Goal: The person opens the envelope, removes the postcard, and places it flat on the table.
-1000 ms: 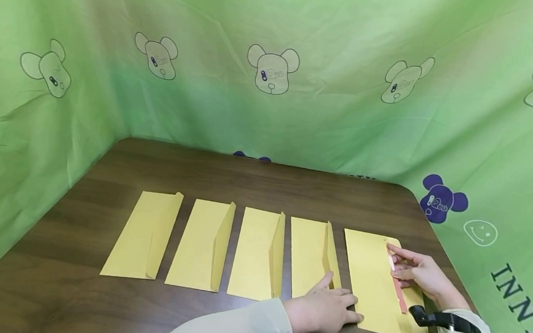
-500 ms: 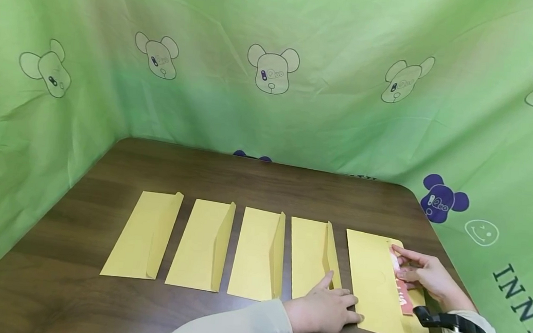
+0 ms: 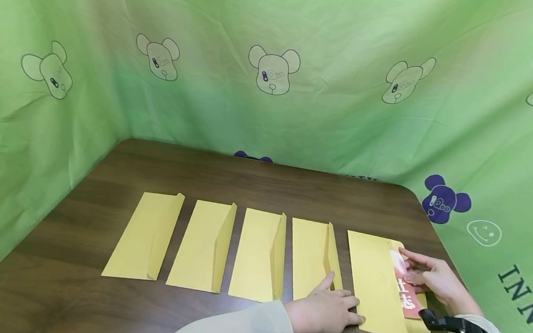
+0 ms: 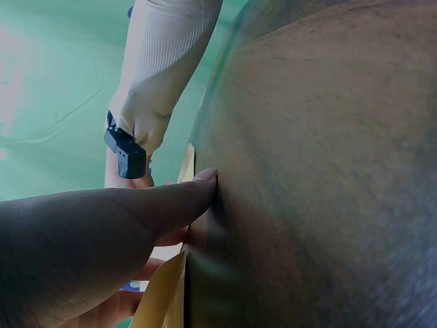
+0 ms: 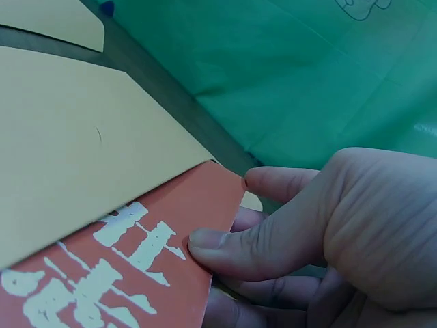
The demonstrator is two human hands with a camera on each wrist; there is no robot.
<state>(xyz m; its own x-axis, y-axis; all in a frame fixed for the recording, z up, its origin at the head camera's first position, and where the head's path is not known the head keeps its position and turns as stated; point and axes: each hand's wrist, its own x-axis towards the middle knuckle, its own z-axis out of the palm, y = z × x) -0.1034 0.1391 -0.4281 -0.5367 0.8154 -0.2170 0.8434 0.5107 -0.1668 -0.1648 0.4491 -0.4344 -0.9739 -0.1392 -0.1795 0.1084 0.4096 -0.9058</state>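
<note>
At the right of the head view lies a yellow envelope (image 3: 371,287) with its flap side toward the right. A red card (image 3: 411,306) with white characters sticks out of its right-hand opening; the rest of the card is hidden inside. My right hand (image 3: 439,282) pinches the card's outer edge, thumb on top and fingers beneath, as the right wrist view shows. Spread out flat, my left hand (image 3: 323,312) rests with two fingertips on the near left corner of this envelope. Its index finger overlaps the flap of the neighbouring envelope (image 3: 307,252).
Three more yellow envelopes, the leftmost (image 3: 138,240), the second (image 3: 200,247) and the middle one (image 3: 255,256), lie in a row leftward with flaps partly raised. The brown wooden table (image 3: 247,180) is bordered by a green patterned curtain (image 3: 269,120) behind and at both sides.
My right hand has drawn the red card rightward, so a wider strip with white characters now shows outside the envelope. The left hand has stayed in place.
</note>
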